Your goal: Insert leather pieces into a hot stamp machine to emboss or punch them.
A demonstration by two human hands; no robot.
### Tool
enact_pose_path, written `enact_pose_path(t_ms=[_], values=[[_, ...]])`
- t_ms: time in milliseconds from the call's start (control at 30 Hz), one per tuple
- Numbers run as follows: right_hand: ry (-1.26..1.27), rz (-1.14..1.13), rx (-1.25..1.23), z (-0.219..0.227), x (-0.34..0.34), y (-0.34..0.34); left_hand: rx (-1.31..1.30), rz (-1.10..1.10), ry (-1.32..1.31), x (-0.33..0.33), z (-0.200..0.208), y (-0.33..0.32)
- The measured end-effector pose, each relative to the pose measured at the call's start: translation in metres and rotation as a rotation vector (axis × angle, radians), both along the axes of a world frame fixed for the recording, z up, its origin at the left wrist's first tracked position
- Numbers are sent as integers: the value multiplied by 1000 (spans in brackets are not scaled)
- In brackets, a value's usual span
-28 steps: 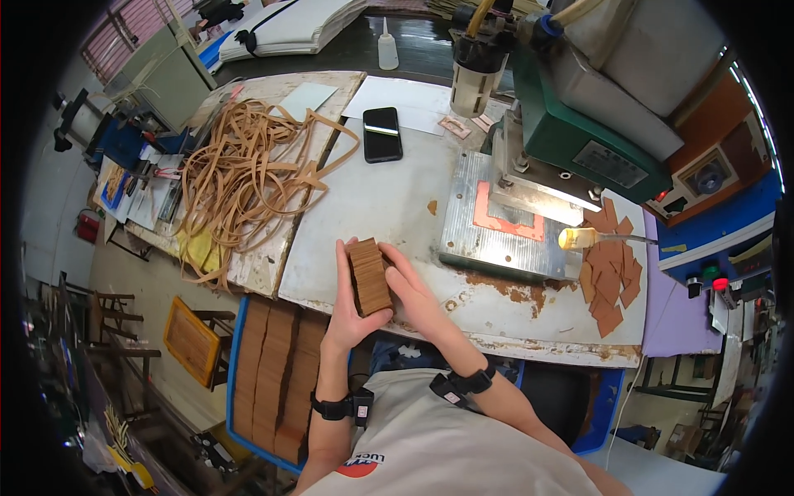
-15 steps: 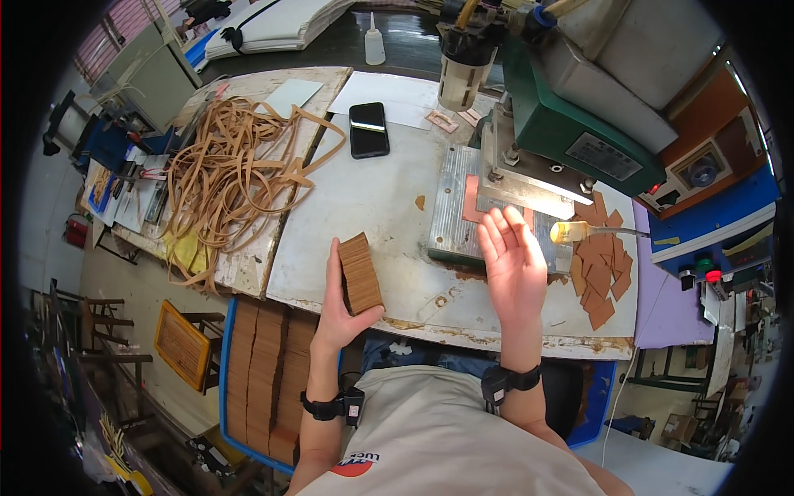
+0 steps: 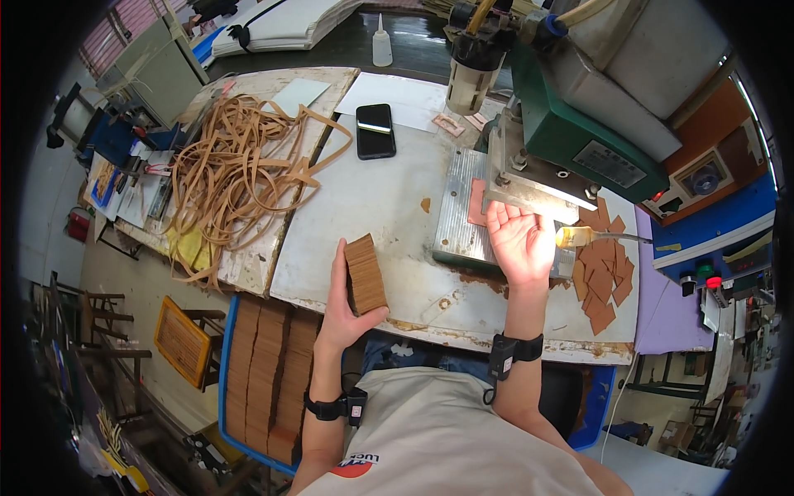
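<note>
My left hand (image 3: pixel 336 321) is wrapped round a thick stack of thin brown leather-like pieces (image 3: pixel 366 277), just above the table's front edge. My right hand (image 3: pixel 523 246) lies palm up with its fingers stretched out and nothing seen in it. Its fingertips reach to the lower edge of the metal press head (image 3: pixel 538 175), over the ridged metal bed (image 3: pixel 455 207). A reddish pad (image 3: pixel 477 201) rests on that bed, partly hidden by the head and the hand. Right of the hand glows a small lamp (image 3: pixel 569 237).
Loose brown pieces (image 3: pixel 604 285) lie in a heap beside the press. A black phone (image 3: pixel 375 140) is on the white tabletop (image 3: pixel 331 223). Tangled tan straps (image 3: pixel 240 165) cover the left table. Below, a blue crate (image 3: pixel 225 372) holds rows of stacked brown pieces.
My right hand has moved slightly up and its fingertips have come up to the press head, the fingers closer together. My left hand keeps its hold on the stack.
</note>
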State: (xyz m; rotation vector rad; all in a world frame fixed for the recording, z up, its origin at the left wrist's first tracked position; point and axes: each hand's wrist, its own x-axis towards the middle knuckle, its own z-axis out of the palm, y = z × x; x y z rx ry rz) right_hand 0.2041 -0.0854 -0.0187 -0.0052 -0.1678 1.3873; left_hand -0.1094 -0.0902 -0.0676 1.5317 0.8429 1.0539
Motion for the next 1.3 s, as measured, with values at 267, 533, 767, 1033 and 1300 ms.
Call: enact_pose_path(t_ms=[267,533,767,1033,1300], values=[[-44,1,16,-10,10,1,-16,6,-20,1,1,-2],[-5,-42,18,-17,15,-3,-6,8,-13,2,1,0],[-38,-33,11,-14,16,-4,-18,9,-28,3,6,-1],[-18,-33,-19,-15,14,-3,-20,7,-42,3,4,-1],[-60,-56,48,-11,12,-8,-31,8,-40,4,7,-2]])
